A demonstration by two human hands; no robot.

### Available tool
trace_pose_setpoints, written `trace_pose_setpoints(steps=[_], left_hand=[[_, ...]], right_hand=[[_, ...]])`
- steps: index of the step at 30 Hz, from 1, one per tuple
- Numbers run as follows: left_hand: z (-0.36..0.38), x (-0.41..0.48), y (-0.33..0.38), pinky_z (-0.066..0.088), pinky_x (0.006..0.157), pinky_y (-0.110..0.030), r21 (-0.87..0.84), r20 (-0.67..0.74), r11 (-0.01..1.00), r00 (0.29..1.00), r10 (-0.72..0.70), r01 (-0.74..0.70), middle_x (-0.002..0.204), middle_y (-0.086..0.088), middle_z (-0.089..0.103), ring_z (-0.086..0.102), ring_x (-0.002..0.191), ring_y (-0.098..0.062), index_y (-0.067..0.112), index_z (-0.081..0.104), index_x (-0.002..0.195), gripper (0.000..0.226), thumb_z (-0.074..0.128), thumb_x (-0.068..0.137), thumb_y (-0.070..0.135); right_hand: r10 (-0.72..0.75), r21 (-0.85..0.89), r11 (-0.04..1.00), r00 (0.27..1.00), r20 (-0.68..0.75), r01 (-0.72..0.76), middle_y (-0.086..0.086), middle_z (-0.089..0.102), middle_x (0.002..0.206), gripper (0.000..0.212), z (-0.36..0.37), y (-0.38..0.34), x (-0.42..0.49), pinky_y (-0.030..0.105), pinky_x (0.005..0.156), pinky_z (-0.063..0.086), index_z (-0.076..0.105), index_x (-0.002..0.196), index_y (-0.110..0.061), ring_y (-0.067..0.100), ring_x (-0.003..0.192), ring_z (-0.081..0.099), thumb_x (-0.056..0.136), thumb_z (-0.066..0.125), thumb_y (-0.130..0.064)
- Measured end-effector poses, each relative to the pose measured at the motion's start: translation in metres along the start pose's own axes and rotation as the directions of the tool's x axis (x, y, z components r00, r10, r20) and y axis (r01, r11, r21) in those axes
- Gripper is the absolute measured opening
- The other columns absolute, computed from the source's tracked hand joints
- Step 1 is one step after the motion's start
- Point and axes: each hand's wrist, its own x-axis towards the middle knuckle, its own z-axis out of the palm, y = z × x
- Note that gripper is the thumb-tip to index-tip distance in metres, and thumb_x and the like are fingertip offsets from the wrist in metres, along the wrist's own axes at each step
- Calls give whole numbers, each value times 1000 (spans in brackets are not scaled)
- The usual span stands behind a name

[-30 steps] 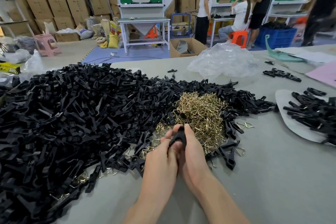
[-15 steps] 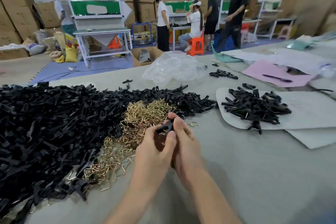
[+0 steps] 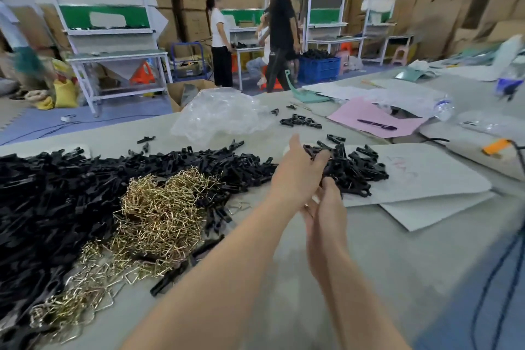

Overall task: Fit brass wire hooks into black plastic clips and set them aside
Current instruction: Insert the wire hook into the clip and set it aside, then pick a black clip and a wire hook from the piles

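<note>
A large heap of black plastic clips [image 3: 71,193] covers the left of the grey table. A tangle of brass wire hooks [image 3: 164,213] lies against its front. To the right, a smaller pile of clips [image 3: 358,170] sits on a white sheet [image 3: 426,173]. My left hand [image 3: 298,176] reaches across to that pile's near left edge, thumb and fingers spread, fingertips at the clips. My right hand [image 3: 326,207] hovers just below it with relaxed fingers, nothing visible in it. The view is motion-blurred.
A crumpled clear plastic bag [image 3: 221,113] lies at the table's far side, with a few stray clips [image 3: 301,121] beside it. A pink sheet with a pen [image 3: 369,119] lies right of those. A dark cable [image 3: 497,278] runs along the right edge. People stand behind the table.
Both hands held a black clip together in front of me. They have parted; my left hand swung right to the clip pile on the white sheet, and my view turned right.
</note>
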Motion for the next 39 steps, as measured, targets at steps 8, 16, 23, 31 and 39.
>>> trace_pose_setpoints(steps=[8, 16, 23, 31, 39], left_hand=[[-119, -134, -130, 44, 97, -34, 467, -263, 884, 952, 157, -17, 111, 9, 59, 52, 105, -13, 23, 48, 140, 43, 51, 99, 37], [-227, -252, -202, 50, 90, -52, 641, -583, 648, 810, 64, 411, 110, -8, 68, 64, 103, -37, 9, 69, 117, 52, 40, 90, 43], [-243, -246, -216, 25, 115, -37, 584, -542, 649, 830, -135, 487, 157, 2, 34, 31, 143, -17, 30, 38, 149, 51, 36, 102, 48], [-254, -241, -227, 43, 97, -42, 583, -544, 697, 838, -46, 417, 128, 5, 62, 57, 118, -22, 27, 62, 127, 31, 57, 97, 31], [-258, -242, -232, 51, 81, -42, 613, -558, 693, 829, 39, 379, 103, 1, 72, 67, 95, -24, 15, 69, 117, 24, 65, 93, 19]], right_hand=[[-103, -242, 958, 970, 219, 156, -17, 57, 126, 39, 58, 53, -57, 25, 93, 47, 49, 134, -39, -2, 109, 59, 103, 47, -17], [-86, -493, 682, 729, 679, 540, -25, 46, 129, 42, 126, 132, -141, 12, 86, 45, 39, 143, -39, -6, 102, 55, 105, 42, -23], [-65, -546, 354, 603, 795, 759, -13, 47, 140, 44, 156, 172, -156, 25, 103, 43, 41, 146, -31, 4, 119, 51, 104, 43, -19], [18, -542, 42, 542, 840, 839, -16, 52, 137, 40, 163, 186, -146, 29, 108, 32, 46, 143, -34, 8, 124, 45, 107, 30, -36], [32, -538, 154, 540, 841, 829, -25, 52, 130, 40, 161, 188, -141, 19, 100, 24, 49, 138, -39, -1, 121, 40, 101, 35, -46]])
